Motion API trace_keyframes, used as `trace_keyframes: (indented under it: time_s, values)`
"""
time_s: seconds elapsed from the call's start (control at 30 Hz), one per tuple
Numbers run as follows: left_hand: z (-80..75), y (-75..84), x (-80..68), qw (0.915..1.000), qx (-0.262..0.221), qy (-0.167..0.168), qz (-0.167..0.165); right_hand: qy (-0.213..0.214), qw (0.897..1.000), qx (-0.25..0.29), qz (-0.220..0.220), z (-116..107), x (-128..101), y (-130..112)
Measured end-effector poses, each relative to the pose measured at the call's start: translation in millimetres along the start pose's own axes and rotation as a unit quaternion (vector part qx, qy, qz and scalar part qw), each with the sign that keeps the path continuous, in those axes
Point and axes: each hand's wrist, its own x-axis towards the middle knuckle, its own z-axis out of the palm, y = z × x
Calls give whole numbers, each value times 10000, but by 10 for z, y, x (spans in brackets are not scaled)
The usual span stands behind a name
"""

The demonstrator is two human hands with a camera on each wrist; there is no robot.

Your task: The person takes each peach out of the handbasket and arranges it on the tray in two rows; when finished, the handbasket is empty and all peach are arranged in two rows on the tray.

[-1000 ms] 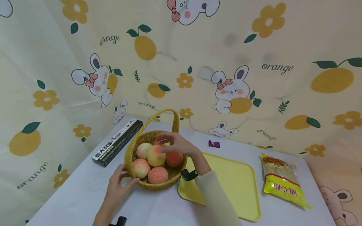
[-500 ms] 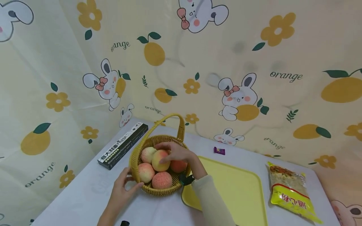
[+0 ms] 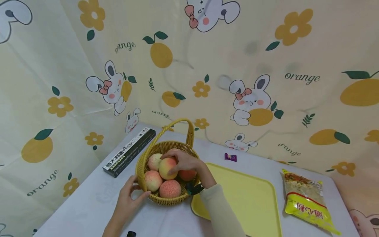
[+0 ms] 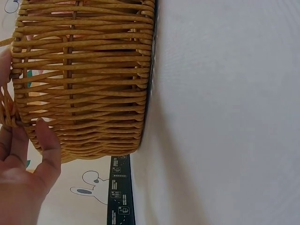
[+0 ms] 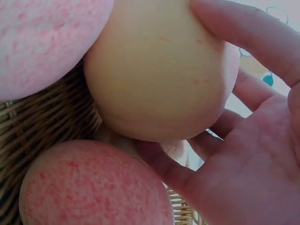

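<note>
A woven wicker basket [image 3: 168, 200] with a tall arched handle holds several peaches, some pink-red, some pale. My left hand [image 3: 128, 200] grips the basket's left side by the foot of the handle, thumb at the front; in the left wrist view its fingers reach around the rim. My right hand [image 3: 187, 163] is inside the basket, with fingers and thumb curled round a yellow peach [image 3: 166, 169] with a red blush. In the right wrist view that peach [image 5: 154, 75] lies between thumb and fingers, close to a pink-red peach [image 5: 93, 187]. Some fingertips are hidden behind it.
A black-and-white pasta box [image 3: 129, 152] lies behind the basket to the left. To the right is a yellow tray [image 3: 242, 194], partly under my right forearm. A small purple packet [image 3: 230, 157] and a yellow noodle bag [image 3: 308, 200] lie farther off.
My right hand has come down from above the peaches and closed round the yellow one. My left hand has stayed on the basket. The head view has shifted slightly.
</note>
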Motion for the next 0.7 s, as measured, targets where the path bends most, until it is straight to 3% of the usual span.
trace_keyframes:
  time_s: [0.3, 0.53, 0.7]
  values:
    - [41, 6, 9, 9999, 51, 81, -52, 369, 9989, 279, -3, -206, -196, -106]
    - [26, 17, 15, 10000, 32, 17, -82, 903, 9951, 406, -51, -560, -611, -131]
    - [17, -14, -5, 10000, -28, 5, -26, 1373, 9886, 558, 265, -743, -984, -9]
